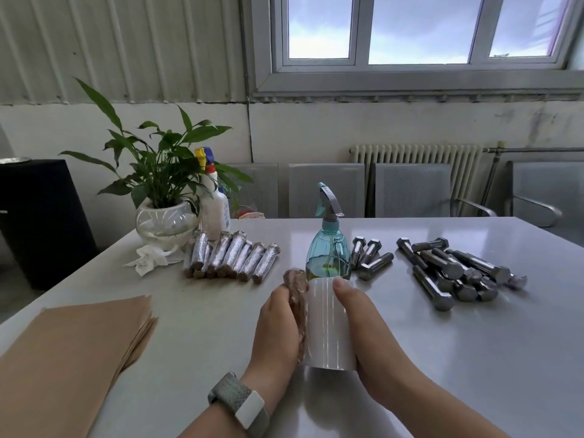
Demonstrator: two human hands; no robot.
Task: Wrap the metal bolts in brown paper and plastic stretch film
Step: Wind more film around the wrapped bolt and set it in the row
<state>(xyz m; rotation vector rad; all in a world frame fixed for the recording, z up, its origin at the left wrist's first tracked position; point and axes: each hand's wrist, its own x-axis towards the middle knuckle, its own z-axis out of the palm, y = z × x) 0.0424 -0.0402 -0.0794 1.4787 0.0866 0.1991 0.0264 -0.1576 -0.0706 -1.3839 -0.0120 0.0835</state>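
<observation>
My left hand [278, 327] grips a bolt wrapped in brown paper [296, 289], held upright against a white roll of stretch film [328, 324]. My right hand [363, 330] holds the roll from the right, thumb on its top edge. Film covers the wrapped bolt. Several bare metal bolts [455, 270] lie in a pile at the right, with three more bolts [371, 257] behind the roll. A row of several finished wrapped bolts [230, 257] lies at the left centre. A stack of brown paper sheets [72, 352] lies at the near left.
A teal spray bottle [328, 248] stands just behind the roll. A potted plant in a glass bowl [164, 216], a white spray bottle [215, 203] and a crumpled tissue [148, 260] sit at the far left of the white table [458, 358]. Metal chairs [410, 191] line the far edge.
</observation>
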